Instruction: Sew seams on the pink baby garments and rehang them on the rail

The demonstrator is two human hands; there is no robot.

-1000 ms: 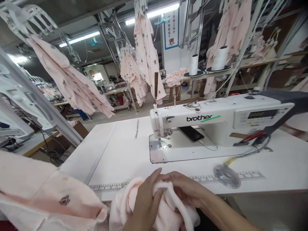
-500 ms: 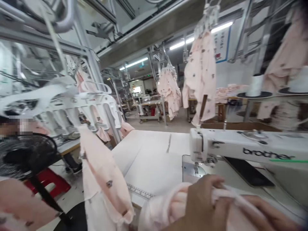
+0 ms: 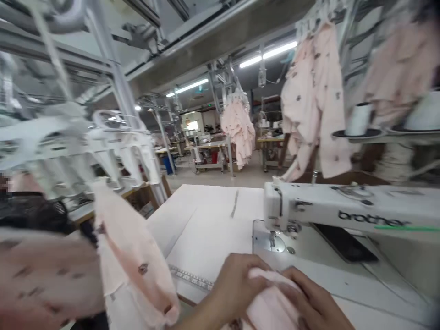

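Observation:
Both my hands grip a bunched piece of pale pink fabric (image 3: pixel 271 298) at the near edge of the white sewing table (image 3: pixel 209 229). My left hand (image 3: pixel 237 284) wraps the bundle from the left and my right hand (image 3: pixel 316 305) clasps it from the right. Just behind them stands a white Brother sewing machine (image 3: pixel 343 211), with its needle area (image 3: pixel 273 238) a short way beyond my fingers. The picture is blurred by head motion.
A pink printed garment (image 3: pixel 137 261) hangs from a white clip rack (image 3: pixel 113 146) at the left, over more pink cloth (image 3: pixel 41 275). Other pink garments (image 3: pixel 316 101) hang overhead. Thread cones (image 3: pixel 359 118) stand behind the machine. A black phone (image 3: pixel 345 245) lies under its arm.
The view has swung left and up from the table. My hands have kept hold of the pink bundle and now clasp it more tightly together near the table's front edge.

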